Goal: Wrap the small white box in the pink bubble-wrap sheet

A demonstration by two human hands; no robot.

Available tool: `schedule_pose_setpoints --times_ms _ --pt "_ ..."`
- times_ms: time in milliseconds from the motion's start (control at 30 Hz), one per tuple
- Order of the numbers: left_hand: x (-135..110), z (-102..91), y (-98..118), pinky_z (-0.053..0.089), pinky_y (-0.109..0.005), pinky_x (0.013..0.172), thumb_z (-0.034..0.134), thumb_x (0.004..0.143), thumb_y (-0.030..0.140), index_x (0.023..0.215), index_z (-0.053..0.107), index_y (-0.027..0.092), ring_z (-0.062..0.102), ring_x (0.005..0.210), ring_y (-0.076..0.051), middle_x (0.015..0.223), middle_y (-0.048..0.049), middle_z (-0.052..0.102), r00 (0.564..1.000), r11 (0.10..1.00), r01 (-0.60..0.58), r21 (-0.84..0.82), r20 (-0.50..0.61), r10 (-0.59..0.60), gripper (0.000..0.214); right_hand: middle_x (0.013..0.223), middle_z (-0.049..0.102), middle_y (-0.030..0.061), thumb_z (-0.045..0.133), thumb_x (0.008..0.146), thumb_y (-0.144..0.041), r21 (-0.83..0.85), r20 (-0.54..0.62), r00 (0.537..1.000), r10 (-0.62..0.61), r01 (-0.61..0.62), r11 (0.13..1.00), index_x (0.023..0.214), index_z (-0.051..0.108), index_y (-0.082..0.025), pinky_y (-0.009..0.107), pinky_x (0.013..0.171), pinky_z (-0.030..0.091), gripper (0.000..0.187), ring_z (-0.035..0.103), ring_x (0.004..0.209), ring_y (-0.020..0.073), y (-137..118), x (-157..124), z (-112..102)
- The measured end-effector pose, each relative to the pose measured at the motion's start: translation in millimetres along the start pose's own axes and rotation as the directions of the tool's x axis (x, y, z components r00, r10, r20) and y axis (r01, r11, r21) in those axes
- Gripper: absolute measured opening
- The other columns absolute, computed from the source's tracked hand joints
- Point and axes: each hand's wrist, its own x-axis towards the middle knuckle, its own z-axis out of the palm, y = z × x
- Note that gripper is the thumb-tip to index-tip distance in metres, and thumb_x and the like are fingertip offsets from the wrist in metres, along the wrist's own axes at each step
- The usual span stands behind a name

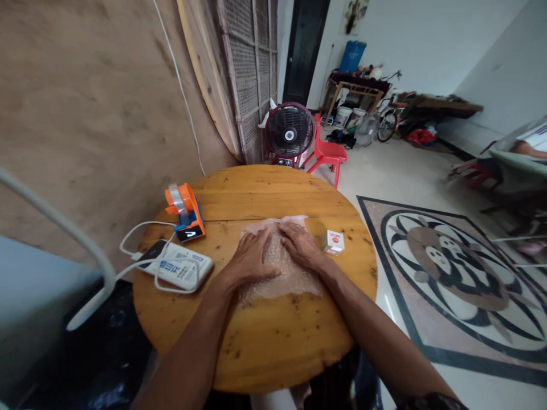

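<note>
A sheet of bubble wrap (pixel 273 285) lies spread on the round wooden table (pixel 273 353), its far edge slightly raised. My left hand (pixel 252 256) rests flat on its left part, thumb stretched toward the middle. On the upper right of the sheet lies my right hand (pixel 301 245), fingers extended and pointing away from me. Neither hand grips anything. Just right of the sheet stands a small white box (pixel 333 242) with red print, apart from my right hand.
At the table's left are an orange and blue tape dispenser (pixel 186 210) and a white power bank (pixel 179 267) with cables. Beyond the far edge stand a fan (pixel 290 131) and a red chair (pixel 329 151). A pale cable (pixel 55 216) hangs at near left. Another person's arm (pixel 530 149) shows far right.
</note>
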Motion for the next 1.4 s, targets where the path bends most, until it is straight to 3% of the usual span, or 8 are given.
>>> schedule_pose_setpoints --times_ms 200,367,600,767,967,1067,1300,1400 --pt "0 0.5 -1 0.019 -0.05 0.117 0.07 0.064 0.053 0.149 0.019 0.011 0.024 0.143 -0.036 0.155 -0.0198 0.025 0.999 0.999 -0.042 0.026 -0.023 0.043 0.107 0.138 0.052 0.0153 0.046 0.093 -0.025 -0.031 0.004 1.0 0.021 -0.021 0.999 0.135 0.05 -0.013 0.043 0.113 0.03 0.044 0.043 0.131 0.0243 0 2 3" --pt "-3 -1.4 2 0.015 -0.053 0.116 0.066 0.069 0.052 0.15 0.02 0.012 0.025 0.142 -0.037 0.155 -0.0198 0.025 0.999 0.996 -0.043 0.08 0.013 0.042 0.101 0.132 0.057 0.0129 0.045 0.094 -0.027 -0.011 -0.007 1.0 -0.001 0.001 1.0 0.129 0.055 -0.016 0.042 0.109 0.034 0.038 0.048 0.125 0.023 2 1 4" --pt "-3 -1.3 3 0.016 -0.05 0.117 0.063 0.072 0.053 0.147 0.027 0.012 0.022 0.143 -0.034 0.154 -0.0175 0.028 0.993 0.992 -0.105 0.075 -0.054 0.109 0.093 0.138 0.053 0.0111 0.047 0.092 -0.025 0.032 -0.023 1.0 -0.015 0.015 0.999 0.132 0.052 -0.019 0.043 0.111 0.032 0.041 0.043 0.131 0.0231 3 0 3" --pt "-3 -2.0 3 0.02 -0.049 0.116 0.064 0.072 0.047 0.144 0.032 0.011 0.028 0.14 -0.035 0.151 -0.0196 0.033 0.999 0.996 -0.023 0.091 -0.039 0.026 0.087 0.143 0.048 0.0123 0.048 0.09 -0.025 0.061 -0.023 0.999 0.025 -0.023 0.998 0.144 0.037 -0.018 0.045 0.113 0.031 0.055 0.04 0.134 0.0239 3 0 3" --pt "-3 0.2 0 0.019 -0.048 0.116 0.067 0.067 0.054 0.145 0.028 0.011 0.026 0.142 -0.035 0.153 -0.0193 0.029 0.999 0.997 0.01 0.075 -0.033 -0.007 0.097 0.147 0.043 0.0136 0.046 0.09 -0.026 0.009 0.011 0.998 0.065 -0.065 0.998 0.146 0.035 -0.014 0.044 0.115 0.026 0.058 0.036 0.138 0.0247 1 2 3" --pt "-4 -0.5 -3 0.017 -0.05 0.116 0.067 0.066 0.058 0.146 0.029 0.013 0.021 0.144 -0.037 0.155 -0.0195 0.026 1.0 0.996 0.027 0.08 -0.011 -0.026 0.099 0.15 0.039 0.0147 0.045 0.091 -0.027 -0.041 0.044 0.995 0.093 -0.091 0.995 0.144 0.039 -0.015 0.046 0.115 0.026 0.055 0.034 0.139 0.0264 -1 4 2" --pt "-8 -6.7 -8 0.013 -0.06 0.113 0.066 0.066 0.062 0.145 0.032 0.017 0.016 0.144 -0.04 0.155 -0.0176 0.026 0.996 0.99 0.086 0.116 -0.007 -0.085 0.097 0.145 0.045 0.0114 0.041 0.094 -0.027 -0.124 0.051 0.993 0.107 -0.1 0.987 0.138 0.048 -0.018 0.044 0.113 0.026 0.046 0.033 0.138 0.0251 -9 5 0" --pt "-6 -7.2 -3 0.013 -0.058 0.115 0.063 0.072 0.056 0.143 0.036 0.016 0.02 0.144 -0.037 0.153 -0.017 0.032 0.995 0.991 0.056 0.118 -0.083 -0.047 0.086 0.146 0.044 0.0105 0.041 0.095 -0.029 -0.148 0.041 0.992 0.115 -0.108 0.983 0.138 0.048 -0.019 0.045 0.112 0.027 0.045 0.033 0.138 0.026 -9 4 2"
